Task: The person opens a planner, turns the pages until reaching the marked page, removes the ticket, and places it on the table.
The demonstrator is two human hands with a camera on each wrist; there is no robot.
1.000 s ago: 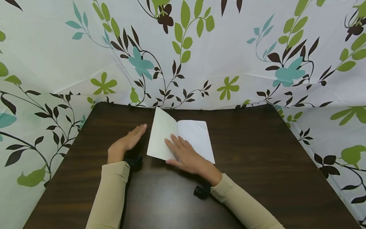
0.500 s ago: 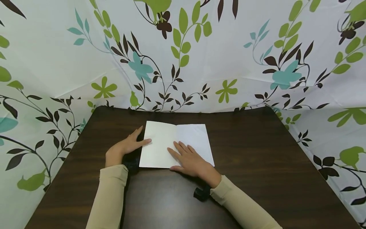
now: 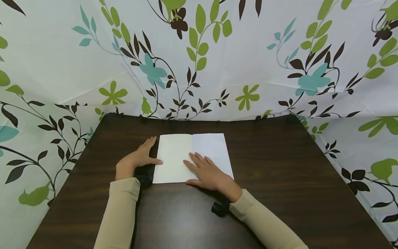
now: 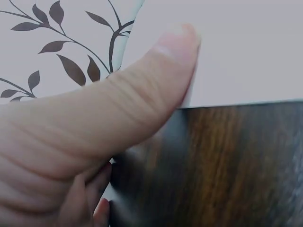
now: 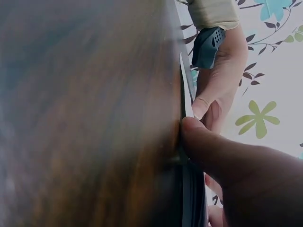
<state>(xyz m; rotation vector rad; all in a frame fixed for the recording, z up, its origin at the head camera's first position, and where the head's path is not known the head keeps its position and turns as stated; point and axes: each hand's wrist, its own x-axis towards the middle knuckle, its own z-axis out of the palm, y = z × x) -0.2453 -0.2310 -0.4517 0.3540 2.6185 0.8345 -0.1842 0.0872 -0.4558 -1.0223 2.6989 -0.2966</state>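
Page now flat; my left hand [image 3: 136, 160] thumbs the book [image 3: 192, 157] edge, right hand [image 3: 209, 174] flat, fingers straight.

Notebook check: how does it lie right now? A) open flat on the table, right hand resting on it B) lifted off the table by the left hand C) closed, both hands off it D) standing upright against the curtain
A: the notebook lies open and flat on the table, with the right hand resting on its pages and the left hand touching its left edge.
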